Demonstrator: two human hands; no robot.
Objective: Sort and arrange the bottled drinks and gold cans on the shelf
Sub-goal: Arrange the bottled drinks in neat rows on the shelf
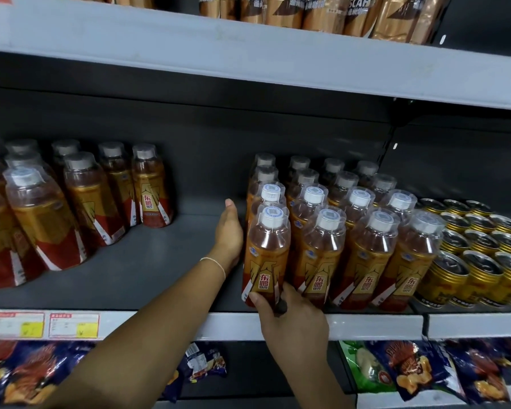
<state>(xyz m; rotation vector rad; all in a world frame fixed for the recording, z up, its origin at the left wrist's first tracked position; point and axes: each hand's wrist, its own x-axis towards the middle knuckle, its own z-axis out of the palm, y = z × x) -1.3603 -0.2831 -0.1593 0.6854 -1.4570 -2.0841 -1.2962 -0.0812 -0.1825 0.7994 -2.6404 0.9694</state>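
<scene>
On the shelf (160,261), left hand (229,231) braces, right hand (292,320) grips amber-filled bottles (266,255).

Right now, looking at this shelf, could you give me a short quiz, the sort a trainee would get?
1. True or false: the left hand lies with straight fingers against the left side of the right-hand block of bottles.
2. What stands directly right of that block? A) milk cartons B) gold cans C) bread loaves
3. Fill in: the right hand grips the front-left bottle near its ____.
Key: 1 true; 2 B; 3 base.
</scene>
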